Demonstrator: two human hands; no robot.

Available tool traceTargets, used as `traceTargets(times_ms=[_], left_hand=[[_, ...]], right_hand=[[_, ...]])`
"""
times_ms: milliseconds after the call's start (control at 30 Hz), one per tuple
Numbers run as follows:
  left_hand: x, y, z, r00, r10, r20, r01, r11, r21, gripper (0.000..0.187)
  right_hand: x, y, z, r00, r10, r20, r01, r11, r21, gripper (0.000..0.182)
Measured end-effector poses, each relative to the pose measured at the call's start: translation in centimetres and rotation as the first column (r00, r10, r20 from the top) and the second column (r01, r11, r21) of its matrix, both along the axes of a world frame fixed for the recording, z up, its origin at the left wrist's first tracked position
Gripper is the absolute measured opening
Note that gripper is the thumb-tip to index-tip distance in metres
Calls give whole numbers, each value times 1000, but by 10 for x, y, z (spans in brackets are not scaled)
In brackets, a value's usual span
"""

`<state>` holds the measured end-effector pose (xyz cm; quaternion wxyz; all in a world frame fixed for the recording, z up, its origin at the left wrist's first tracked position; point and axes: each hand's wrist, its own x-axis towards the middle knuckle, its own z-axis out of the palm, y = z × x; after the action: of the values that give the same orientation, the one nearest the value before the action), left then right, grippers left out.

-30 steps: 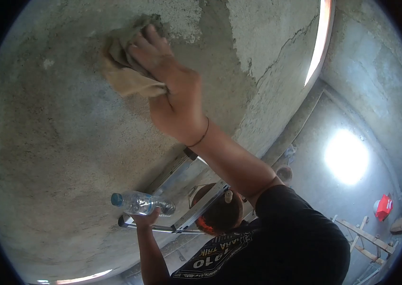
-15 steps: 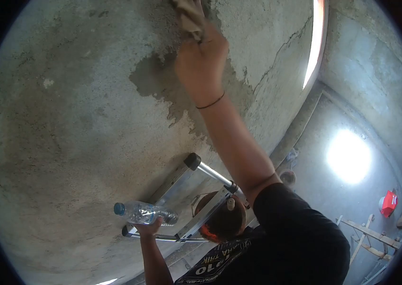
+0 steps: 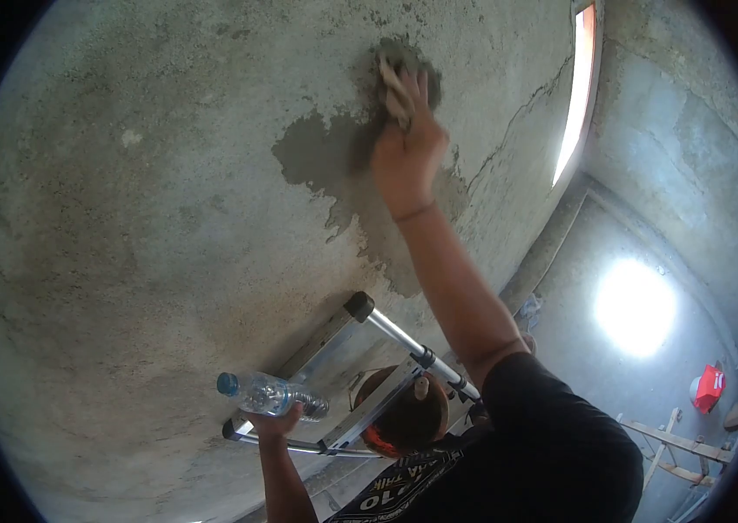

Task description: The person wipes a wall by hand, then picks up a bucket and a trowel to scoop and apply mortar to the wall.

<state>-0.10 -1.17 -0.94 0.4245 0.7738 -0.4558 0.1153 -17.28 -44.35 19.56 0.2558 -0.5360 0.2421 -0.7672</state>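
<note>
My right hand [image 3: 411, 161] is closed around a crumpled tan rag [image 3: 397, 100] and presses it against the grey plaster wall [image 3: 186, 218]. Around the rag and below it spreads a dark, wet-looking patch [image 3: 321, 161] with ragged edges. Lower down, my left hand [image 3: 277, 422] grips a clear plastic bottle [image 3: 266, 394] with a blue cap. The bottle lies almost sideways, its cap pointing left, close to the top of a metal ladder [image 3: 395, 328].
A round brown container [image 3: 404, 410] shows behind the ladder's rungs. A crack runs down the wall near the narrow bright opening [image 3: 575, 96]. On the floor at lower right are a red bag [image 3: 710, 389] and a wooden frame [image 3: 678, 443].
My right hand has moved the rag down and slightly right in view, and the wet spot above is now exposed. My left hand still holds the bottle in nearly the same place.
</note>
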Motion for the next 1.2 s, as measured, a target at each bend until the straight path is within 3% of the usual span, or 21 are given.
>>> traceTargets(times_ms=[133,200,233,333,400,433,500,567,600,633,667,733,800,833,867,900,933,1000,1033,1100,1200], left_hand=[[1,2,-5,990,-100,-103,94,994,-57,89],[-5,-6,1,990,-70,-123,54,990,-134,82],[-6,-7,5,989,-74,-125,56,989,-139,82],[-12,-4,9,972,-126,-198,89,979,-185,80],[-10,1,11,992,-88,-85,88,996,-12,80],[-10,0,9,990,-113,-90,107,992,-69,81],[-12,-2,11,989,-108,-97,101,992,-78,81],[-10,-6,8,982,-87,-167,68,991,-115,82],[-9,2,3,969,-63,-240,35,993,-117,83],[-1,1,-2,975,-51,-215,38,997,-65,85],[-6,-2,9,987,-26,-156,26,1000,-3,82],[2,2,3,994,-36,-100,43,997,63,85],[-2,0,3,995,-40,-96,42,999,22,87],[-4,-3,5,995,-39,-88,37,999,-28,88],[-6,-5,7,995,-41,-91,38,999,-28,88],[-7,-5,10,982,-76,-172,70,997,-38,90],[-8,-4,13,962,-112,-249,103,994,-46,91],[-4,-4,6,977,-76,-199,69,997,-40,92],[-5,-1,6,988,-28,-154,23,999,-32,93],[-2,-3,8,986,-61,-158,56,998,-34,92],[2,1,5,979,-94,-180,94,996,-11,93]], right_hand=[[-20,-16,33,996,90,25,-88,994,-71,43],[-34,-12,16,987,-74,145,97,984,-152,35],[-42,8,5,979,-70,193,86,993,-79,40],[-24,23,-69,994,-72,83,73,997,-11,47],[-5,34,-84,985,-37,-166,39,999,9,53],[1,35,-75,985,-35,-168,38,999,11,53],[8,18,-45,1000,-16,-12,16,1000,-8,56],[10,-15,-16,983,-186,11,183,954,-237,49],[-11,-9,10,998,-10,-65,9,1000,-13,47],[-30,-5,32,980,177,-94,-155,966,205,46],[-34,-2,22,978,186,-99,-160,961,228,46],[-40,-1,6,971,62,231,-60,998,-16,31],[-38,21,-43,988,-49,147,48,999,9,30],[-31,24,-74,979,-179,98,188,978,-89,31],[-21,42,-111,1000,-12,23,11,997,72,34],[-14,52,-137,993,3,-118,8,996,92,43],[-11,64,-138,993,0,-121,12,995,99,43],[7,78,-132,987,144,-67,-120,952,282,55],[12,77,-119,988,144,-63,-120,950,290,55],[19,54,-81,995,82,57,-88,990,107,61],[19,46,-25,950,274,147,-296,943,154,61]])
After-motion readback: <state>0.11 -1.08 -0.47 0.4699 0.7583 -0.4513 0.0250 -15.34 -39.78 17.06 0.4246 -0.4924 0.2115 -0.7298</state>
